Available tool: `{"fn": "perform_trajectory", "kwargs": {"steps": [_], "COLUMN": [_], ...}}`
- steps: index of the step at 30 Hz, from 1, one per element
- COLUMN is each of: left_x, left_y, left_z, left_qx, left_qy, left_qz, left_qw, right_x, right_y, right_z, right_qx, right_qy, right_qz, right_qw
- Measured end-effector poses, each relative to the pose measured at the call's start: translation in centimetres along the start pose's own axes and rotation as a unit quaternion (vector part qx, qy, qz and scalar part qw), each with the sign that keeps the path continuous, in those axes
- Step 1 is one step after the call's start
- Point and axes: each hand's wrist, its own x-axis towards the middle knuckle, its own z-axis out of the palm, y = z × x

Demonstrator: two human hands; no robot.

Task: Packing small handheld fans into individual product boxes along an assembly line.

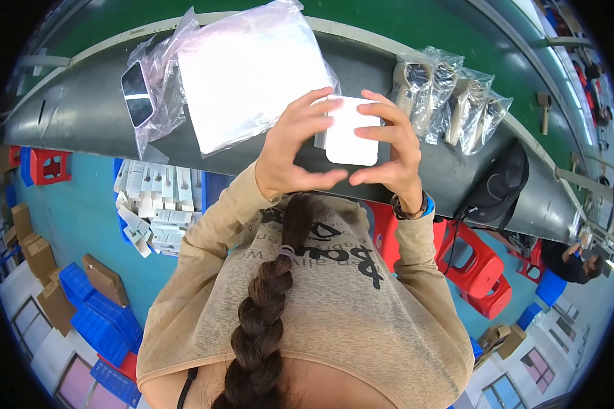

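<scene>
Head view only. White flat square piece with rounded corners (352, 140) sits between my two hands, in front of the chest, over the dark grey worktop (68, 119). Can't tell if it's lifted or resting.

Left hand (297, 143): fingertips at its left edge. Right hand (397, 146): fingers lap over its right side. Both thumbs sit below the lower edge, tips close together, thumb and fingers well apart on each side. Contact behind is hidden, so I can't tell if either grip is clamped.

Risks as I read them:
- Slip or tilt: thumbs look off the piece, so the lower edge may have no support. Uneven finger pressure would rotate it.
- A narrow pale grey strip (320, 140) shows beside its left edge. If it's a separate part, a squeeze could shift it.
- Left knuckles are just beside the large white stack in clear plastic (249, 75); a sideways move could catch the film.
- Right knuckles are near the clear-bagged beige and dark items (423, 95); swinging out could knock them.
- Thin black cord (451, 245) hangs near my right sleeve. Possible snag, dragging the black fabric bag (501, 184).
</scene>
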Motion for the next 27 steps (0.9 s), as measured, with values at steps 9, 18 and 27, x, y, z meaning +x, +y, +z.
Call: {"fn": "perform_trajectory", "kwargs": {"steps": [9, 18, 27], "left_x": [1.2, 1.3, 1.6], "left_y": [1.5, 1.9, 1.9], "left_z": [-1.0, -1.4, -1.7], "left_qx": [0.105, 0.048, 0.032], "left_qy": [-0.048, -0.063, -0.084], "left_qz": [-0.001, -0.03, -0.067], "left_qw": [0.993, 0.996, 0.994], "right_x": [-0.3, 0.2, 1.0], "right_y": [-0.5, -1.5, -3.2], "right_z": [0.5, 0.0, -0.6], "right_qx": [-0.03, 0.073, 0.042], "right_qy": [0.013, 0.001, -0.037], "right_qz": [0.017, 0.054, 0.121], "right_qw": [0.999, 0.996, 0.991]}}
